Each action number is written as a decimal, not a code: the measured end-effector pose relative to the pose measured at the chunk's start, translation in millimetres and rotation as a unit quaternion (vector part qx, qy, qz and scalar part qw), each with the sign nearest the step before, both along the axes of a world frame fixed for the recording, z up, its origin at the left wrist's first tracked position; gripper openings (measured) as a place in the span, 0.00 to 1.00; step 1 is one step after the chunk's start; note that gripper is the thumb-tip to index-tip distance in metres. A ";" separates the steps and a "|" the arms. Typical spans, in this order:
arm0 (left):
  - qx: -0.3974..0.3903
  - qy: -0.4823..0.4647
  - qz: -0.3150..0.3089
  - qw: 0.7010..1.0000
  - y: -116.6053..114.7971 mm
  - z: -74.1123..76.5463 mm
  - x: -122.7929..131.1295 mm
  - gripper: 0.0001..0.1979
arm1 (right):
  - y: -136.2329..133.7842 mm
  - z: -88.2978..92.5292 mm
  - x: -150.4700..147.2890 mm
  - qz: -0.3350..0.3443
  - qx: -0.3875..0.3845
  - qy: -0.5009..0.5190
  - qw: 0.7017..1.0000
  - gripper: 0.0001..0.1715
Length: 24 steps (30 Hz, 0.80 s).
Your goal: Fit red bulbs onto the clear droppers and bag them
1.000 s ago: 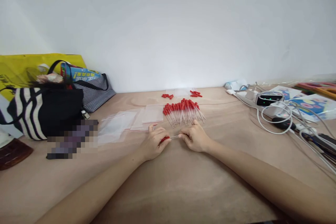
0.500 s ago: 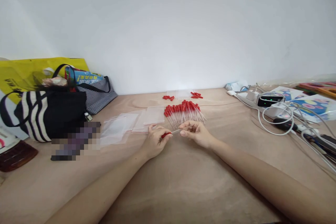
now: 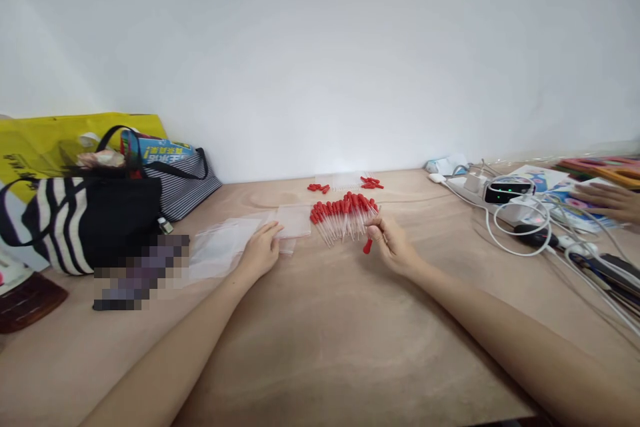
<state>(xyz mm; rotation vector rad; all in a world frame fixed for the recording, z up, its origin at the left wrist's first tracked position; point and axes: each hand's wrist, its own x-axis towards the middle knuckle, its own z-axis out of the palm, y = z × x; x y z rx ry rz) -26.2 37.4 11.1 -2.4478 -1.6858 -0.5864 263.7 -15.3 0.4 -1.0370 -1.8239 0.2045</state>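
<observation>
My left hand [image 3: 261,250] rests palm down at the clear zip bags [image 3: 225,240], its fingers stretched over their edge. A separate clear bag [image 3: 294,221] lies by its fingertips. My right hand [image 3: 393,245] is closed around a dropper whose red rubber bulb [image 3: 368,247] points down toward me; most of its thin tube is hidden by the fingers. Just left of that hand, assembled droppers [image 3: 345,210] lie side by side in a row, red bulbs away from me and clear tubes toward me.
Loose red bulbs [image 3: 372,183] and clear tubes [image 3: 345,180] lie near the wall. At left stand a black striped bag [image 3: 110,223] and a grey striped bag [image 3: 193,180]. Cables and a power strip [image 3: 473,190] cover the right side, where another person's hand [image 3: 613,201] reaches over printed sheets.
My hands have moved apart. The dropper went right with my right hand and now has its bulb downward; my left hand shifted left onto the bags. Another person's hand has appeared at right.
</observation>
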 end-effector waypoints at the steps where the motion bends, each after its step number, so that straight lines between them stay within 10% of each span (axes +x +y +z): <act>1: -0.010 0.008 -0.004 1.000 3.5 0.4 -2.8 0.15 | -0.8 -1.5 -1.5 0.002 0.009 -0.023 1.000 0.11; 14: 0.080 0.062 0.003 0.995 -22.7 22.1 17.8 0.07 | -6.0 -12.1 -6.8 0.022 -0.057 -0.076 0.995 0.14; 24: -0.062 -0.032 -0.211 0.975 -64.2 18.3 50.5 0.12 | -9.2 -9.6 9.2 0.035 -0.067 -0.133 0.988 0.09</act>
